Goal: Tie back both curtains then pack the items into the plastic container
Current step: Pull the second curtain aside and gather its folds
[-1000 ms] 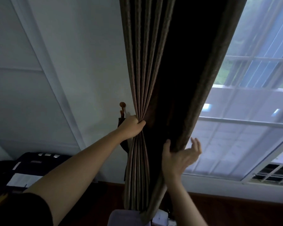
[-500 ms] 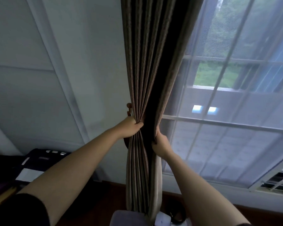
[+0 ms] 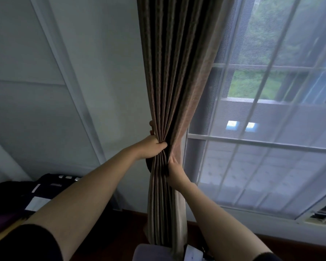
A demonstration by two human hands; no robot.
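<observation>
At the centre of the frame, the curtain (image 3: 177, 81) hangs from the top edge and narrows to a tight waist where you have it bunched. Your left hand (image 3: 152, 146) is closed in a fist round the pleats on their left side. Your right hand (image 3: 175, 169) sits just below and to the right, its fingers hooked round the bundle's free edge, the tips hidden in the folds. Held from both sides like this, the cloth stays a narrow rope and no pleat can slip out, which is what a tie-back needs.

Just above your left fist, against the curtain's left edge, a small brown knob (image 3: 151, 123) pokes out from the wall (image 3: 102, 72). I judge it to be the tie-back hook. A dark shape shows behind the bundle below your fist; I can't tell whether it is the tie itself. No band is round the curtain yet, so this first step looks unfinished.

Room is tight on the left: the bundle nearly touches the knob and wall. To the right, the net curtain (image 3: 252, 176) over the window (image 3: 233, 137) lies just beside your right hand, so watch that you don't catch it in the gather. Below, the curtain falls free toward the floor (image 3: 120, 232). A grey object (image 3: 149, 251) sits at the bottom centre and dark things (image 3: 45, 185) sit at lower left. I can't pick out the plastic container or the second curtain.
</observation>
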